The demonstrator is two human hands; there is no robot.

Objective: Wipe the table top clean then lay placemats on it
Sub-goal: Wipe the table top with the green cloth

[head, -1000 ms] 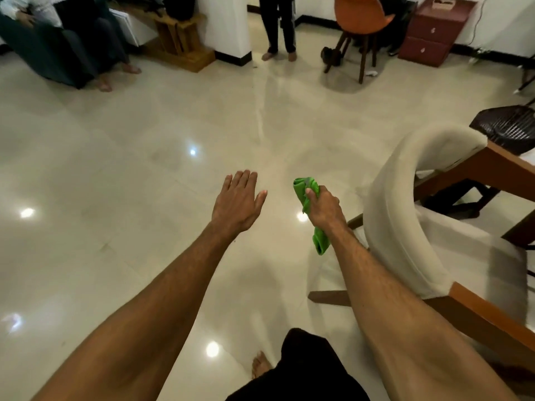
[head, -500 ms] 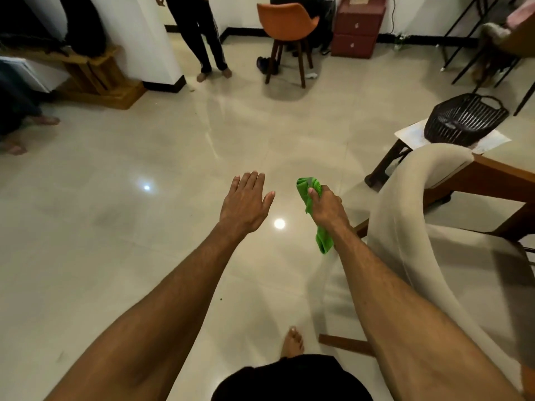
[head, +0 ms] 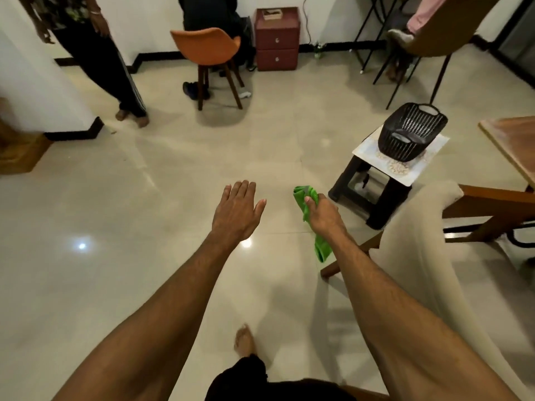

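The floor point(head: 115, 256) is gleaming as polished, glossy tile, mirroring spots of light. The green cloth point(head: 322, 247) is looking soft and matt, like fleecy fabric. The armchair point(head: 419, 250) is wearing matt cream upholstery over a smooth brown wooden frame. The desk point(head: 512, 140) is showing a smooth wood top with a faint sheen. The black basket point(head: 414, 131) is looking like slatted plastic, and the orange chair point(head: 207, 46) is pairing a smooth shell with wooden legs.
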